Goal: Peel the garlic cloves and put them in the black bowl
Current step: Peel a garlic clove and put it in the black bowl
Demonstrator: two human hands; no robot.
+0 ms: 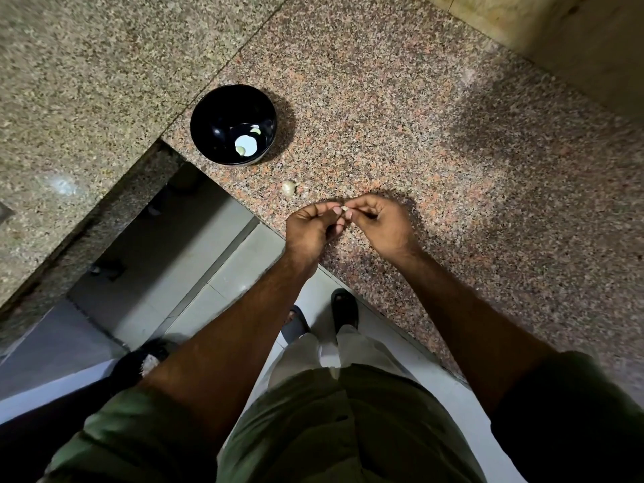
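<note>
A small pale garlic clove [345, 209] is pinched between the fingertips of both hands above the speckled granite counter [435, 151]. My left hand [312, 229] and my right hand [380, 224] meet at it, fingers curled; most of the clove is hidden by them. The black bowl [209, 113] stands further away to the left, near the counter's corner, with a peeled clove [255, 131] and a bright reflection inside. A garlic bulb [289, 188] lies on the counter between the bowl and my hands.
The counter edge [265, 221] runs diagonally just under my left hand, with tiled floor [209, 273] and my sandalled feet [343, 308] below. A second granite slab [87, 81] lies to the left, and a wall [557, 36] rises at the far right.
</note>
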